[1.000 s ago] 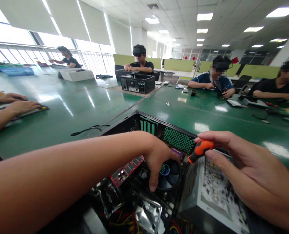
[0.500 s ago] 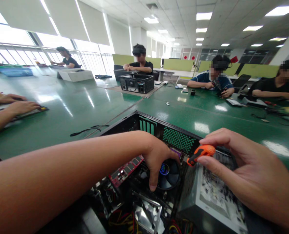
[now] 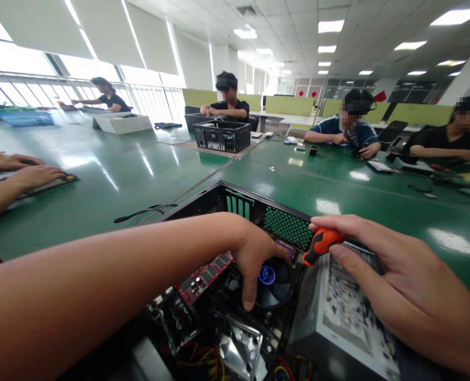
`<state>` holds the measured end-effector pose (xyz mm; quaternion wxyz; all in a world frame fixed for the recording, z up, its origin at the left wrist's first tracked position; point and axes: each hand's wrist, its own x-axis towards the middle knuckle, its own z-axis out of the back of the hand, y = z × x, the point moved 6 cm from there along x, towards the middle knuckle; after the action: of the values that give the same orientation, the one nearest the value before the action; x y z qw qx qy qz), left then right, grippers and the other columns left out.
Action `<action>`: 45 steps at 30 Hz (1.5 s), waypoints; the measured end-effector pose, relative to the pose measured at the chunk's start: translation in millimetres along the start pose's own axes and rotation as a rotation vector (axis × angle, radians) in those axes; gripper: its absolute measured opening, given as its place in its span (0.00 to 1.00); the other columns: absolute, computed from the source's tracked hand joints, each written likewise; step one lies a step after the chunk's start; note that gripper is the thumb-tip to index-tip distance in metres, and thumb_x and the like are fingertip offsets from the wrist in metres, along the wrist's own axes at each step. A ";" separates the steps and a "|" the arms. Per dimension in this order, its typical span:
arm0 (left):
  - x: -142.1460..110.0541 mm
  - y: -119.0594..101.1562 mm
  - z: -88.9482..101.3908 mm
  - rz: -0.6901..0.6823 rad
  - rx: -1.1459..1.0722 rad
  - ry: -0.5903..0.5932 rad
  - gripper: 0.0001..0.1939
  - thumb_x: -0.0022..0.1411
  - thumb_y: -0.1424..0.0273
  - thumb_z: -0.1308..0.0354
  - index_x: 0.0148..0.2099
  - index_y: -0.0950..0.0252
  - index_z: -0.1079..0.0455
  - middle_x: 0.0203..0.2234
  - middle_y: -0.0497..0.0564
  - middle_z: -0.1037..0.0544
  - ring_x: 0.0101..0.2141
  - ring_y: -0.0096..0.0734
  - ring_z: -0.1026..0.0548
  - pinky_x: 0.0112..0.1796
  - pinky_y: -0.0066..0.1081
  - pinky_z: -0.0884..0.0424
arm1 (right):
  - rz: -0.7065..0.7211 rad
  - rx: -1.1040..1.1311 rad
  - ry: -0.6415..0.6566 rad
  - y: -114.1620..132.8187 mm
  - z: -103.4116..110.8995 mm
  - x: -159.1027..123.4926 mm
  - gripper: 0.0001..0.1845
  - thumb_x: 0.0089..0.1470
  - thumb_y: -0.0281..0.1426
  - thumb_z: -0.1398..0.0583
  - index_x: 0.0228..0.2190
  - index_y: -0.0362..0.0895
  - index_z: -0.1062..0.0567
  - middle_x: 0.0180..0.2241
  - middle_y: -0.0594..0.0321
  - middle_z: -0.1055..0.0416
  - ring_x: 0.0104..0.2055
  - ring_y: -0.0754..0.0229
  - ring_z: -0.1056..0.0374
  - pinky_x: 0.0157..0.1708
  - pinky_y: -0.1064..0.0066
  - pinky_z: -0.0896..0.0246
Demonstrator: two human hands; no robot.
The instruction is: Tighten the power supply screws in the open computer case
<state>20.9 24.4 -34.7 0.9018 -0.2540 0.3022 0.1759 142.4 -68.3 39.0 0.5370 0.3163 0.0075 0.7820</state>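
An open black computer case [image 3: 294, 225] lies before me. My left hand [image 3: 254, 259] reaches into it, thumb and fingers round the rim of a black CPU cooler fan [image 3: 277, 288] with a blue hub label. Between the thumb and fingertips of my right hand [image 3: 378, 264] is the handle of an orange and black screwdriver [image 3: 323, 244], tilted down toward the case; its shaft and tip cannot be made out. Below the right hand sits a grey power supply [image 3: 310, 317]. A red circuit card [image 3: 205, 278] stands left of the fan, partly behind my left forearm.
Coloured cables [image 3: 199, 362] and a shiny metal bracket [image 3: 243, 349] lie in the near part of the case. A black cable [image 3: 143, 211] rests on the green table [image 3: 179, 174]. At left are another person's hands [image 3: 32, 172]; several people work across the table, one behind another case [image 3: 223, 136].
My right hand has shifted slightly left and turned the screwdriver handle a little, its index finger now straighter. The left hand stays on the fan.
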 end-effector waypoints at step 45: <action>-1.3 -1.4 1.7 -0.007 -0.038 -0.038 0.54 0.29 0.68 0.33 0.62 0.58 0.47 0.56 0.52 0.36 0.54 0.49 0.37 0.52 0.39 0.41 | -0.085 -0.003 -0.027 -1.6 2.2 0.4 0.10 0.52 0.38 0.41 0.39 0.53 0.30 0.37 0.67 0.28 0.38 0.60 0.31 0.35 0.71 0.38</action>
<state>21.3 24.0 -32.3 0.9029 -0.2691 0.2807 0.1831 144.7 -68.0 40.4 0.5703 0.3253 0.0125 0.7542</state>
